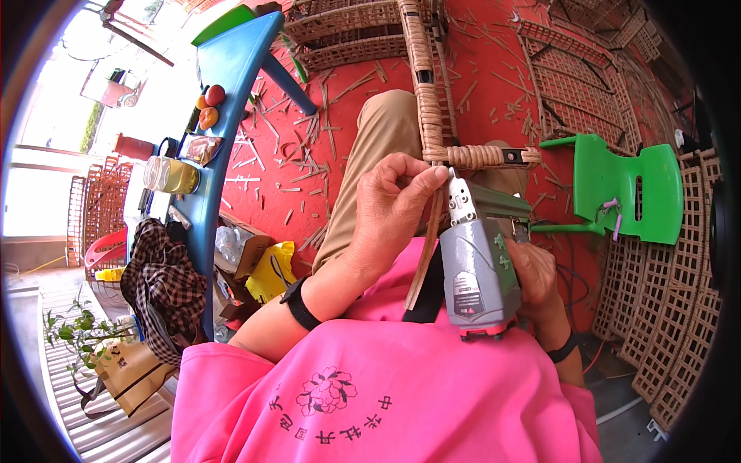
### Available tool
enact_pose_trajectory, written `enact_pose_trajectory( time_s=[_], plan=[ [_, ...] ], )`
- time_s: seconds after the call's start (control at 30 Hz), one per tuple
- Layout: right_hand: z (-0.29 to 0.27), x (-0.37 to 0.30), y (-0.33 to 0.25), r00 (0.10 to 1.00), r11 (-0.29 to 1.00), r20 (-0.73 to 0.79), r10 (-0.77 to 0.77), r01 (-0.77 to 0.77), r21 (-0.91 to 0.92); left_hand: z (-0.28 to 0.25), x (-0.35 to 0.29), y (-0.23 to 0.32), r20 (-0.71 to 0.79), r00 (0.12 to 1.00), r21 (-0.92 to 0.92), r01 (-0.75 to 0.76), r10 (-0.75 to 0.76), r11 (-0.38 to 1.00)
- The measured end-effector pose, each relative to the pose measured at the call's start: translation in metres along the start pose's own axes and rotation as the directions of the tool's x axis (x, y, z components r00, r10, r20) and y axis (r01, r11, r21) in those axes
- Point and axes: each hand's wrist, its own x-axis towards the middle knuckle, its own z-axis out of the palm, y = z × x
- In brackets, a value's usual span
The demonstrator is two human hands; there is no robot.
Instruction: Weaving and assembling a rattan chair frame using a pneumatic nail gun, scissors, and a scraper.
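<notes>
Between my knees is a frame wrapped in woven tan rattan strip, with a corner piece branching to the right. My left hand is closed at that corner, thumb and forefinger pinching a flat rattan strip whose loose end hangs down toward my lap. A grey and green nail gun is gripped in my right hand, partly hidden behind the tool's body. The gun's metal nose points up at the corner, close beside my left thumb; whether it touches the frame I cannot tell.
A blue table at left carries fruit, a jar of yellow liquid and a checked cloth. Right of me stands a green chair beside stacked woven panels. Strip offcuts litter the red floor.
</notes>
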Motion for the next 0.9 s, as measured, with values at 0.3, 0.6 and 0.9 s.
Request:
enact_pose_trajectory(
  time_s=[0.3,0.6,0.9],
  plan=[
    [0.0031,-0.0010,-0.0014,0.998,0.998,0.000,0.056,-0.056,0.034,0.0075,0.0004,-0.0008,-0.138,0.959,0.394,-0.174,0.246,0.903],
    [0.0011,0.0014,-0.0007,0.999,0.999,-0.013,0.034,-0.033,0.012,0.0068,0.0026,0.0055,-0.043,0.853,0.604,-0.392,0.520,0.694],
    [0.0069,-0.0034,0.0008,0.997,0.997,-0.040,0.060,-0.058,0.047,0.0060,0.0049,0.0001,-0.171,0.984,0.045,-0.047,0.054,0.998]
  ],
)
